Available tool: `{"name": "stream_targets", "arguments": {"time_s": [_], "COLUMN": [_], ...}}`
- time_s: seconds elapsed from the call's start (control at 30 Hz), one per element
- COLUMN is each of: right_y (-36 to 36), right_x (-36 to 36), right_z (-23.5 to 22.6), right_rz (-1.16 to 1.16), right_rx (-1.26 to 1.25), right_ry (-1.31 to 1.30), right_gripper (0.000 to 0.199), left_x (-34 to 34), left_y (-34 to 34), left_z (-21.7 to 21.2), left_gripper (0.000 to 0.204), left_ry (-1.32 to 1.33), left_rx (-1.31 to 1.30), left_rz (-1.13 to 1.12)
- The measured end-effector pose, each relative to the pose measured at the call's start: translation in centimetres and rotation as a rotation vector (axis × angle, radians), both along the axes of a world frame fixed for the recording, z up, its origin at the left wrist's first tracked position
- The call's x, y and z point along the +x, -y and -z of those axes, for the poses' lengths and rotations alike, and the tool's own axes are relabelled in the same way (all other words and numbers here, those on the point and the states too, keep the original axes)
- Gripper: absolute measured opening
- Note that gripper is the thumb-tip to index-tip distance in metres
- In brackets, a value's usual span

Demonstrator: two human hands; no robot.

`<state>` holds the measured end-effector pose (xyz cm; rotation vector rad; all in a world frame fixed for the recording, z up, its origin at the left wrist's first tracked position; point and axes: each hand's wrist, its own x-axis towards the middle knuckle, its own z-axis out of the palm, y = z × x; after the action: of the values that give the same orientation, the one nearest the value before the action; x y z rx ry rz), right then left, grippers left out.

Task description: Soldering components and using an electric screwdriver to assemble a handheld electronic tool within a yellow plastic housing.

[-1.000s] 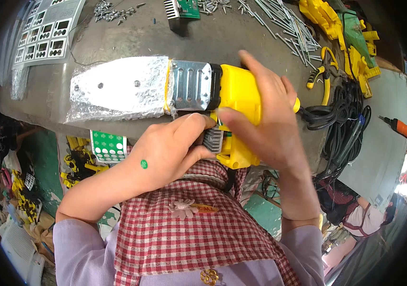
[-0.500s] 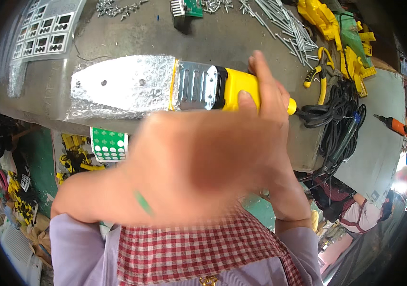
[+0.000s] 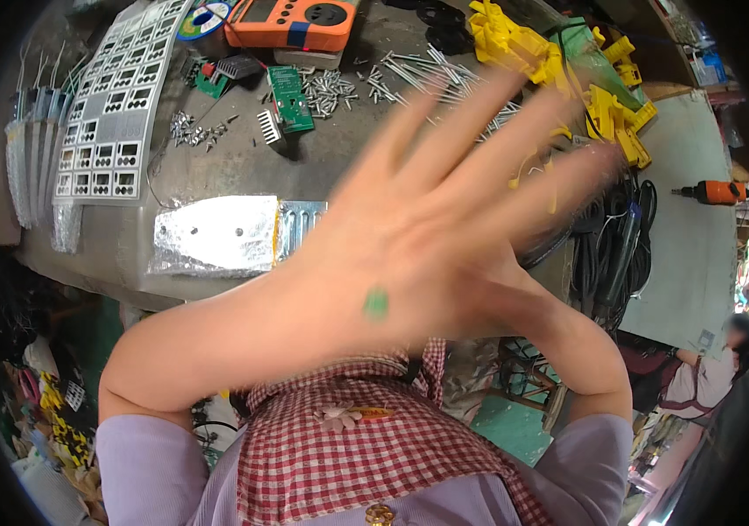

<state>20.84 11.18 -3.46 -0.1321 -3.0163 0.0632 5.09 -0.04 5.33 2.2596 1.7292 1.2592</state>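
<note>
Left hand (image 3: 414, 237) spreading wide in front of the camera, the plastic-wrapped tool (image 3: 216, 232) lying to its left on the bench (image 3: 243, 175).
The tool's long axis is running left to right along the bench's near side, its right end disappearing behind the left hand. Those blurred fingers are fanning toward the far right, holding nothing visible. The right forearm (image 3: 567, 333) is coming in from the near right; the left hand is hiding the right hand, so its grip and which is nearer I cannot tell.
</note>
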Motion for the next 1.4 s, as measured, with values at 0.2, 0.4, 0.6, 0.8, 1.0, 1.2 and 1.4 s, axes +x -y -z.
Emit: {"name": "stream_targets", "arguments": {"time_s": [0.2,0.4,0.6,0.8,1.0,1.2,1.4], "right_y": [-2.9,-7.9,-7.8,-8.3,-9.2,-11.6,-10.2], "right_x": [-1.8,-9.2,-13.9,-12.8,-14.0,-12.3,-11.1], "right_z": [-3.3,-1.9,0.7,1.2,0.9,-0.8,-0.5], "right_rz": [0.049,0.038,-0.008,0.138,0.161,0.278,-0.002], "right_rx": [-0.635,-0.412,-0.008,-0.038,-0.081,-0.472,-0.164], "right_ry": [0.237,-0.175,-0.121,-0.089,-0.053,-0.04,0.017], "right_gripper": [0.031,0.014,0.009,0.01,0.016,0.015,0.015], "left_x": [0.5,-0.2,-7.5,-8.6,-9.9,-8.4,-9.3], "left_y": [0.5,-0.1,-4.4,-7.3,-7.3,-3.3,-0.7], "left_z": [6.9,6.9,7.5,10.1,10.2,6.9,7.4], "left_gripper": [0.069,0.036,0.009,0.015,0.014,0.016,0.011], "left_ry": [-0.171,-0.153,-0.401,-0.554,-0.425,-0.048,-0.034], "left_rx": [-0.375,-0.374,-0.264,-0.221,-0.214,-0.182,-0.211], "left_rz": [-0.064,-0.081,-0.346,-0.307,-0.299,-0.182,-0.286]}}
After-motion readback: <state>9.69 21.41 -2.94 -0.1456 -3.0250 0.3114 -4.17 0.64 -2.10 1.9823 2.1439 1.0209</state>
